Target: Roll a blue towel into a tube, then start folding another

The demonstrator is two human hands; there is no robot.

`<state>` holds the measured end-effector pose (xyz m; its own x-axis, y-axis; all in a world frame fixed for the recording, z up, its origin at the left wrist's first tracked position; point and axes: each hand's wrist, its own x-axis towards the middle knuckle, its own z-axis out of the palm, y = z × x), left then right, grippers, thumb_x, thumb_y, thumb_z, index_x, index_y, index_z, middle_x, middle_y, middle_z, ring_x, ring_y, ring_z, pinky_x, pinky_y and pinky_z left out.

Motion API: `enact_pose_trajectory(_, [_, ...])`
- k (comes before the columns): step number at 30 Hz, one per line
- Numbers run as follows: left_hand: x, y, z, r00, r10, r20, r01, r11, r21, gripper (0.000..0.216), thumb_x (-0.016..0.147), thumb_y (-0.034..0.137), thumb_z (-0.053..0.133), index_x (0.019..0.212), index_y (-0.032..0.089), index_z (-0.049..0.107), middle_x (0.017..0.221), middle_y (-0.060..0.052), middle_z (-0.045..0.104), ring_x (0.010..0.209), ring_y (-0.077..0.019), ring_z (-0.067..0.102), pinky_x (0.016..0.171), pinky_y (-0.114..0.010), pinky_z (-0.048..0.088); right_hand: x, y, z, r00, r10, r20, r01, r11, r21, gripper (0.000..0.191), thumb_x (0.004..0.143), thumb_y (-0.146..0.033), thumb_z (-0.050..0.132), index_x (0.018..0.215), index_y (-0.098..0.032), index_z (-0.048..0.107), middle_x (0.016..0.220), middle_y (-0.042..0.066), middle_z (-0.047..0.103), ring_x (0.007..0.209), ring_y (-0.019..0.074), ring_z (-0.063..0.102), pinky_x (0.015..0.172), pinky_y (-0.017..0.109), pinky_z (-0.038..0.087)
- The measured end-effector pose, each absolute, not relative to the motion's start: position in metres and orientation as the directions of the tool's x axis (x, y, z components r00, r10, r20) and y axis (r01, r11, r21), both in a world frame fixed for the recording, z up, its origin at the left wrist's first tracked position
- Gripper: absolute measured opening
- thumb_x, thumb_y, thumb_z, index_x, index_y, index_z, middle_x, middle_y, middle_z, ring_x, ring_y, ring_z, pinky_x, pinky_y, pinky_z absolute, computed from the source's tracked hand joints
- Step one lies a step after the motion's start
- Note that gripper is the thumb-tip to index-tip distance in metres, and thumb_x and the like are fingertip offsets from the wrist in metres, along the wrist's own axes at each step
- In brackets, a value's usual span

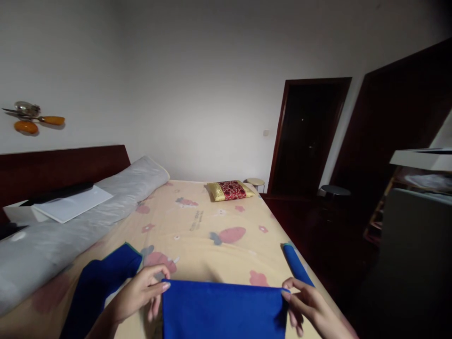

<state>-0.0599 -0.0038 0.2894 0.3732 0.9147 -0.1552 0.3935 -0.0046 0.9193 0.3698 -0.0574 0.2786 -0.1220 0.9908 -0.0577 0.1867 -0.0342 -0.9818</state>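
A folded blue cloth [222,308] lies flat at the near edge of the bed [197,221], its far edge straight. My left hand [139,292] pinches its far left corner between thumb and fingers. My right hand [310,303] pinches its far right corner. Another blue cloth [100,282] lies crumpled to the left, beside my left wrist. A rolled blue cloth [296,264] lies near the bed's right edge, just beyond my right hand.
The bed has a cream sheet with pink flower prints. A red and gold cushion [230,190] sits at the far end. A long grey bolster [81,221] runs along the left by the dark headboard. Dark doors and stools stand to the right.
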Motion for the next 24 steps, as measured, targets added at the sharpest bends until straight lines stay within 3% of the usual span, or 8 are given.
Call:
enact_pose_trajectory(4, [-0.036, 0.022, 0.252, 0.323, 0.909, -0.264, 0.355, 0.143, 0.924, 0.057, 0.069, 0.070, 0.060, 0.098, 0.023, 0.047, 0.068, -0.005, 0.074, 0.051, -0.0193, 0.067, 0.042, -0.021, 0.028, 0.366, -0.033, 0.239, -0.116, 0.981, -0.157, 0.188, -0.133, -0.973, 0.045, 0.077, -0.067, 0.056, 0.078, -0.024, 0.046, 0.063, 0.004, 0.072, 0.043, 0.0159, 0.062, 0.044, 0.024, 0.026])
enact_pose_trajectory(6, [-0.024, 0.031, 0.241, 0.294, 0.924, -0.244, 0.320, 0.145, 0.936, 0.061, 0.062, 0.073, 0.064, 0.092, 0.023, 0.048, 0.071, -0.006, 0.074, 0.058, -0.0223, 0.070, 0.045, -0.023, 0.036, 0.366, -0.024, 0.228, -0.035, 0.994, -0.101, 0.179, -0.093, -0.979, 0.046, 0.074, -0.068, 0.059, 0.075, -0.024, 0.047, 0.063, 0.003, 0.071, 0.052, 0.0187, 0.067, 0.045, 0.024, 0.033])
enact_pose_trajectory(9, [-0.014, 0.032, 0.247, 0.190, 0.980, 0.051, 0.215, -0.093, 0.972, 0.053, 0.067, 0.071, 0.064, 0.086, 0.023, 0.052, 0.073, -0.003, 0.071, 0.074, -0.0221, 0.071, 0.063, -0.029, 0.049, 0.368, -0.023, 0.230, 0.202, 0.952, 0.230, 0.206, 0.188, -0.960, 0.041, 0.072, -0.063, 0.065, 0.078, -0.023, 0.055, 0.074, 0.003, 0.070, 0.072, 0.0196, 0.069, 0.062, 0.026, 0.050])
enact_pose_trajectory(11, [-0.014, 0.028, 0.258, 0.057, 0.963, 0.265, 0.171, -0.271, 0.947, 0.046, 0.074, 0.065, 0.063, 0.090, 0.023, 0.056, 0.078, -0.001, 0.070, 0.080, -0.0197, 0.069, 0.074, -0.029, 0.051, 0.370, -0.026, 0.238, 0.335, 0.848, 0.411, 0.258, 0.337, -0.905, 0.038, 0.074, -0.058, 0.066, 0.087, -0.022, 0.060, 0.086, 0.004, 0.069, 0.081, 0.0184, 0.067, 0.074, 0.024, 0.053])
enact_pose_trajectory(15, [-0.023, 0.038, 0.251, -0.022, 0.928, 0.372, 0.236, -0.357, 0.904, 0.041, 0.076, 0.061, 0.063, 0.090, 0.022, 0.063, 0.088, -0.003, 0.070, 0.088, -0.0200, 0.065, 0.078, -0.028, 0.050, 0.375, -0.025, 0.238, 0.345, 0.799, 0.493, 0.345, 0.381, -0.858, 0.035, 0.079, -0.053, 0.064, 0.093, -0.022, 0.062, 0.093, 0.006, 0.068, 0.089, 0.0182, 0.066, 0.080, 0.022, 0.052])
enact_pose_trajectory(18, [-0.028, 0.056, 0.205, 0.148, 0.958, 0.245, 0.423, -0.285, 0.860, 0.043, 0.077, 0.061, 0.059, 0.089, 0.021, 0.067, 0.096, -0.005, 0.071, 0.095, -0.0232, 0.062, 0.086, -0.031, 0.048, 0.375, -0.013, 0.208, 0.234, 0.869, 0.436, 0.426, 0.311, -0.849, 0.034, 0.081, -0.054, 0.059, 0.088, -0.022, 0.063, 0.087, 0.006, 0.069, 0.084, 0.0201, 0.067, 0.077, 0.025, 0.053])
enact_pose_trajectory(21, [-0.026, 0.062, 0.148, 0.255, 0.965, -0.062, 0.676, -0.133, 0.724, 0.045, 0.082, 0.061, 0.053, 0.093, 0.021, 0.069, 0.084, -0.002, 0.070, 0.089, -0.0227, 0.063, 0.082, -0.033, 0.048, 0.373, -0.003, 0.153, 0.084, 0.954, 0.289, 0.565, 0.194, -0.802, 0.032, 0.085, -0.051, 0.048, 0.080, -0.024, 0.064, 0.072, 0.003, 0.068, 0.069, 0.0218, 0.066, 0.066, 0.031, 0.054])
enact_pose_trajectory(24, [-0.020, 0.053, 0.106, 0.313, 0.936, -0.163, 0.748, -0.138, 0.649, 0.029, 0.075, 0.052, 0.069, 0.083, 0.023, 0.070, 0.088, -0.001, 0.070, 0.090, -0.0227, 0.064, 0.082, -0.034, 0.050, 0.375, 0.000, 0.095, 0.071, 0.994, 0.082, 0.817, -0.011, -0.576, 0.022, 0.080, -0.041, 0.059, 0.063, -0.030, 0.064, 0.064, 0.000, 0.066, 0.073, 0.0271, 0.069, 0.062, 0.036, 0.054])
